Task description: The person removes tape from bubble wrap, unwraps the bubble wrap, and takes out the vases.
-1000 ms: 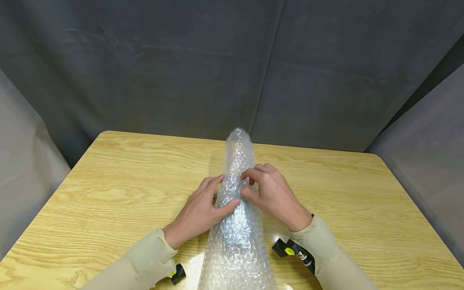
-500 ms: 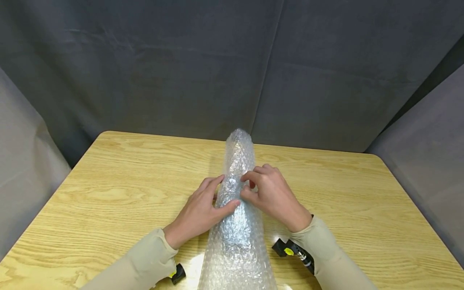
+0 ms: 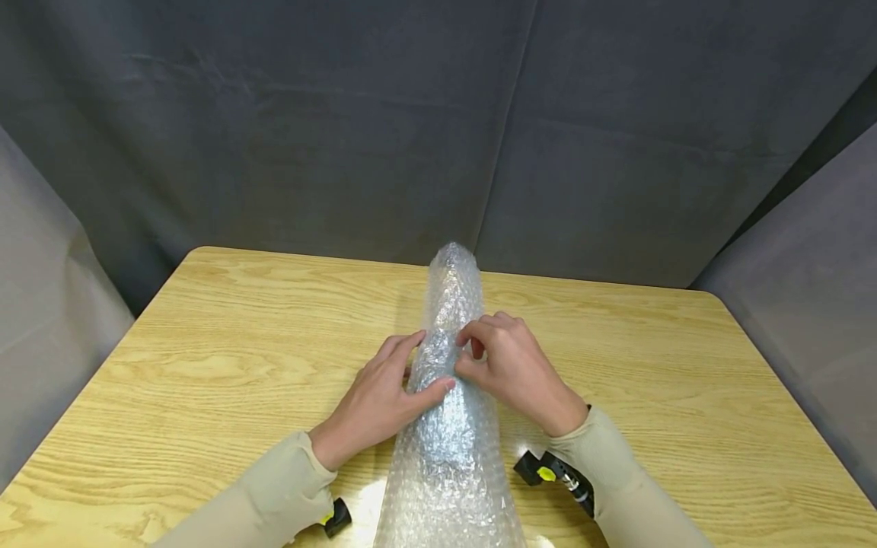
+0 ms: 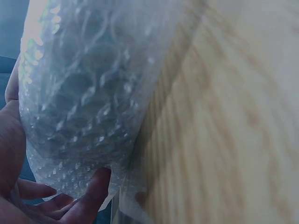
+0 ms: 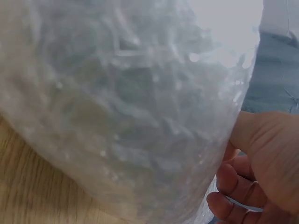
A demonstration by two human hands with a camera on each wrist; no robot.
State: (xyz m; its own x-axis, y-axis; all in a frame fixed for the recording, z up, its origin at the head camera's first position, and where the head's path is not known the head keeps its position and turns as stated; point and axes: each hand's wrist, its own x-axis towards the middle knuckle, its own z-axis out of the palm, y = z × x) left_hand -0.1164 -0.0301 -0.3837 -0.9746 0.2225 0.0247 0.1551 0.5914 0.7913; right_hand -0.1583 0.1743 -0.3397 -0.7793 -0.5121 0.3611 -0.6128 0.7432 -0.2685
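Observation:
Clear bubble wrap [image 3: 452, 441] forms a long bundle running from the table's near side toward its back edge. Something bluish-grey shows faintly through it, its kind hidden by the bubbles. My left hand [image 3: 377, 396] holds the bundle from the left, thumb laid across the top and fingers down the side. In the left wrist view, those fingers [image 4: 96, 191] reach along the wrap's lower side. From the right, my right hand [image 3: 514, 365] has its bent index finger and thumb at the top of the wrap; the other fingers [image 5: 233, 186] curl beside it.
The wood-grain table [image 3: 240, 342] lies under the bundle and both forearms. A dark grey curtain [image 3: 342, 137] hangs behind the table, and paler cloth [image 3: 48, 320] flanks it. Black wrist devices [image 3: 558, 476] sit below the sleeves.
Both hands stay almost in place. The upper part of the bubble wrap and the right fingertips have shifted very slightly to the right.

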